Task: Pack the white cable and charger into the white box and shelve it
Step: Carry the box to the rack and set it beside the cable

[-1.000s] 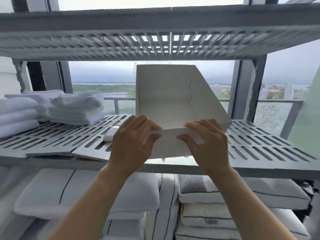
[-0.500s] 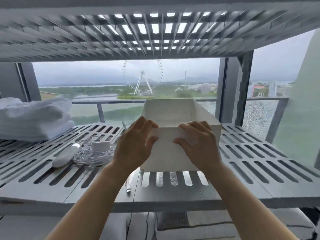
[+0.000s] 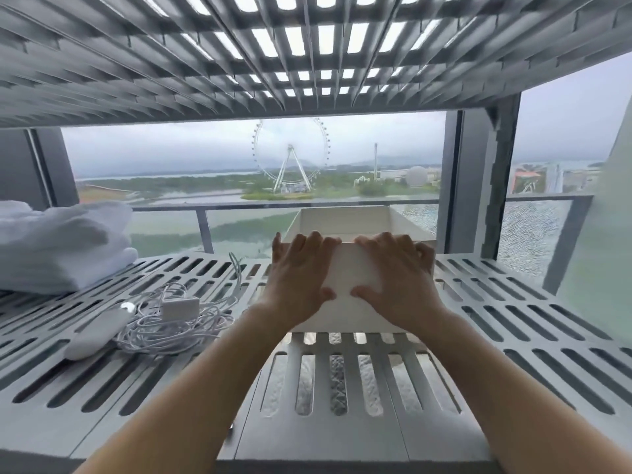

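The white box (image 3: 345, 268) stands open-topped on the slotted grey shelf (image 3: 519, 323), right of centre; its floor is hidden from me. My left hand (image 3: 301, 271) and my right hand (image 3: 396, 275) lie side by side on its near wall, fingers hooked over the rim and thumbs pressed on the front face. The white cable (image 3: 164, 328) lies in a loose tangle on the shelf, left of the box and apart from it. The small white charger (image 3: 180, 307) rests on top of that tangle.
A white oblong device (image 3: 95, 333) lies against the cable's left side. Folded white towels (image 3: 61, 248) are stacked at the far left. The upper slotted shelf (image 3: 307, 63) hangs low overhead. A grey post (image 3: 492, 186) stands behind the box, to its right; glass lies beyond.
The box came down from a raised tilt onto the shelf and slid away from me. My fingers moved from pinching the near rim to lying flatter on the near wall.
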A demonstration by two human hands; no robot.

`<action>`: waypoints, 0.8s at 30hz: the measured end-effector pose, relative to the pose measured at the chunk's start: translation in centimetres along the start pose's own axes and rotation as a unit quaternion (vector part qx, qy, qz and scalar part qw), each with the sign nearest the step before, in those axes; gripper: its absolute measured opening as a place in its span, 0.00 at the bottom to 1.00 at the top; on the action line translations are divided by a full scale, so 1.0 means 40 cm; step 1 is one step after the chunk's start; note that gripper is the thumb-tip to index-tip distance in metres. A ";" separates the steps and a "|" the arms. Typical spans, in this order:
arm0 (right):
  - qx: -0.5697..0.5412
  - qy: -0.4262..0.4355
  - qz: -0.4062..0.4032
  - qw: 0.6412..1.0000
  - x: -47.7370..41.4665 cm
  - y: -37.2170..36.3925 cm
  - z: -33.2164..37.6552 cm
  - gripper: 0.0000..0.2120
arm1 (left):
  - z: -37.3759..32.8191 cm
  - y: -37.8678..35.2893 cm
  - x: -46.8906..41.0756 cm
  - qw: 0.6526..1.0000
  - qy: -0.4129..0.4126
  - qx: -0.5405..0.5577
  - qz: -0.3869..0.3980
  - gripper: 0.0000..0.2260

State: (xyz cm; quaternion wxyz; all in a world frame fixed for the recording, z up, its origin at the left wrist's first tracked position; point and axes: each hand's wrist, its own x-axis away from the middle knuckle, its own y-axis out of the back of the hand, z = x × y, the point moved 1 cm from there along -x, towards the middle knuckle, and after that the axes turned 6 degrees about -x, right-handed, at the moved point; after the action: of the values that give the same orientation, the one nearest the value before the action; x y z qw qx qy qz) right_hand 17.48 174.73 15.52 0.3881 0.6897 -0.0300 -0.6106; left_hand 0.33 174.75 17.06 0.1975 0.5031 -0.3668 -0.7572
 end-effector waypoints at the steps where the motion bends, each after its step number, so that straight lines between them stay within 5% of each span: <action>1: -0.009 0.000 -0.005 1.000 0.001 -0.006 -0.005 0.34 | 0.000 -0.004 -0.003 1.000 0.003 0.001 -0.003 0.35; 9: -0.111 0.005 -0.093 0.989 0.011 0.018 0.003 0.24 | -0.015 0.028 0.021 0.998 0.034 0.008 -0.049 0.34; 18: -0.166 -0.005 -0.107 0.980 0.036 0.062 0.061 0.18 | -0.046 0.095 0.088 0.995 0.066 0.057 -0.054 0.30; 24: -0.268 0.066 -0.061 0.959 0.022 0.062 0.135 0.18 | -0.020 0.133 0.149 0.988 0.112 0.078 -0.078 0.30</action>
State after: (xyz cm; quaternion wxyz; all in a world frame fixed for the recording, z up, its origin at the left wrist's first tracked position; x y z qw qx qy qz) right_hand 14.10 169.86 16.47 0.5221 0.5996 0.2021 -0.5719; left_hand -1.82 167.02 17.20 0.1382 0.6258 -0.3597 -0.6781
